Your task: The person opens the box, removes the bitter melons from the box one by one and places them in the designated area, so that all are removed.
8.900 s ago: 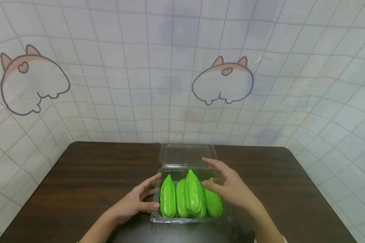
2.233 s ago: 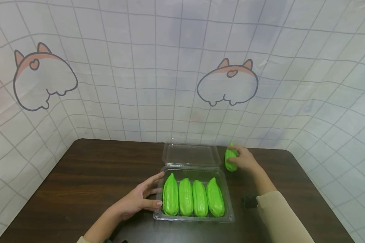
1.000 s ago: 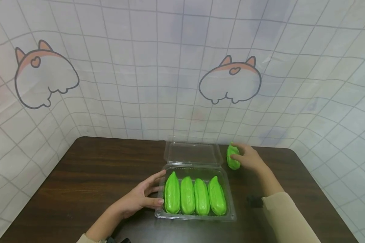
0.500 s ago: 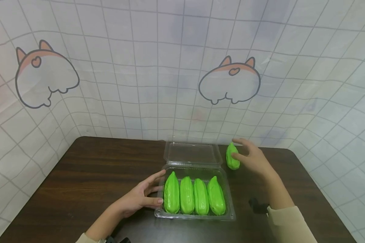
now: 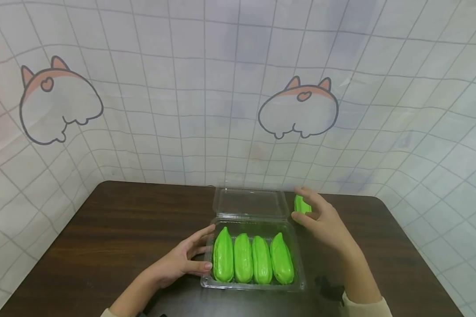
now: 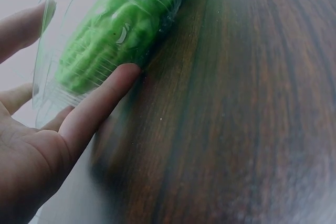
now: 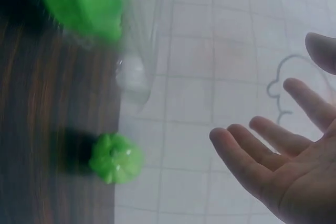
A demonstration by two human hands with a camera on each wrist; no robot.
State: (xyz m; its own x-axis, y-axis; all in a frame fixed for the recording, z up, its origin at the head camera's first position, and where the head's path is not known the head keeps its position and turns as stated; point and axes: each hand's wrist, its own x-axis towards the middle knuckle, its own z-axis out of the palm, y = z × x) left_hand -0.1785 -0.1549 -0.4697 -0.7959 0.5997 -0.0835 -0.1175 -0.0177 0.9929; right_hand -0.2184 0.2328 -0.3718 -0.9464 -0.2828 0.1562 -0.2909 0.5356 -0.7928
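Several bright green bitter melons [image 5: 243, 259] lie side by side in a clear plastic clamshell box [image 5: 254, 287], its lid [image 5: 251, 202] folded back. My left hand [image 5: 178, 264] rests against the box's left side; in the left wrist view its straight thumb touches the wall beside a bumpy melon [image 6: 115, 35]. Another bitter melon [image 5: 302, 205] lies on the table right of the lid, partly hidden by my right hand [image 5: 325, 224]. The right wrist view shows that hand [image 7: 294, 166] with fingers spread, holding nothing, apart from the loose melon [image 7: 116, 159].
The dark wood-grain table [image 5: 135, 220] ends at the back against a white grid-patterned cloth [image 5: 206, 110] with cartoon animal prints. The same cloth stands along both sides. The lid reaches close to the table's back edge.
The bitter melon that lay on top of the others was carried to the table right of the lid. My right hand has let go of it and drawn back; the left stayed.
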